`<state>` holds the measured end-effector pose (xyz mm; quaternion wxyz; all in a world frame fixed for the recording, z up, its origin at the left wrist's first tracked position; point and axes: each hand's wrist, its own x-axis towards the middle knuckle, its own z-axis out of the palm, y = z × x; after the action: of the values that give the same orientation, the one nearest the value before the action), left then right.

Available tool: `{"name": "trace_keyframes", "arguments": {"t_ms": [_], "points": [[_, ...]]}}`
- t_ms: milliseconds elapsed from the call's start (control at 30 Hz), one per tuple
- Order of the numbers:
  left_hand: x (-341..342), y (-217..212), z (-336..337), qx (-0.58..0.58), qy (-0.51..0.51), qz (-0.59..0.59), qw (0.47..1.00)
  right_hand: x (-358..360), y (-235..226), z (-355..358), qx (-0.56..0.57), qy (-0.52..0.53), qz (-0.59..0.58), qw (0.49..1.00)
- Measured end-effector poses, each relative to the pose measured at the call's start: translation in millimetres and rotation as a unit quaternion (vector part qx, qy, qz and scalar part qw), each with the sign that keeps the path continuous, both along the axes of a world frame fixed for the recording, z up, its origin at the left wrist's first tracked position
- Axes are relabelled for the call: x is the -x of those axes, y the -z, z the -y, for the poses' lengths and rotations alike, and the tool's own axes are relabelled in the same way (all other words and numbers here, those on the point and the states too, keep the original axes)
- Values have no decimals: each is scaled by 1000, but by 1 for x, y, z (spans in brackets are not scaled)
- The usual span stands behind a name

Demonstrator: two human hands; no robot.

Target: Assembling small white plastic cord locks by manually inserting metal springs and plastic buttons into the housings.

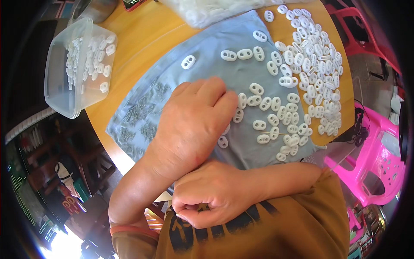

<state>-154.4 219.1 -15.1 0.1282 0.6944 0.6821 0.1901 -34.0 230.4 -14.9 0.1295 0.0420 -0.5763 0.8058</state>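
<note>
Left fingers point(215, 93): we see our left hand point(192, 125) palm-down, fingers bent onto the grey cloth point(224, 73); any grip is hidden.
Right fingers point(192, 211): our right hand point(211, 196) is curled shut near the chest; contents unseen.
Pieces: white two-holed oval pieces point(276, 116) lie just beside the left fingertips.
Risk: we judge a sweep could scatter the smooth pieces off the wooden surface point(142, 39).
Textures: soft cloth, small metal pins point(142, 116), clear plastic tub point(82, 64).

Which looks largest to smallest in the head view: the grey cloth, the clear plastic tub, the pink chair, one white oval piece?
1. grey cloth
2. clear plastic tub and pink chair: similar in apparent size, and fisheye bending at the rim makes ranking them unsure
3. white oval piece
</note>
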Motion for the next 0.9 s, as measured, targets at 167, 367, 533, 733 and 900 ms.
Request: {"name": "trace_keyframes", "arguments": {"t_ms": [167, 367, 533, 733, 900], "points": [[-2, -1, -1, -1, 33, -6, 999, -2, 1, 2, -1, -1, 1, 1000], [5, 0, 11, 1, 7, 98, 995, 1, 1, 4, -7, 12, -18, 1000], [7, -13, 47, -66, -275, 508, 814, 2, 1, -13, 7, 135, -21, 991], [-3, -21, 83, -70, -326, 688, 645, -1, -3, -13, 300, 188, 157, 922], [-17, -15, 93, -95, -320, 680, 652, 4, 3, -7, 273, 176, 162, 932]]}}
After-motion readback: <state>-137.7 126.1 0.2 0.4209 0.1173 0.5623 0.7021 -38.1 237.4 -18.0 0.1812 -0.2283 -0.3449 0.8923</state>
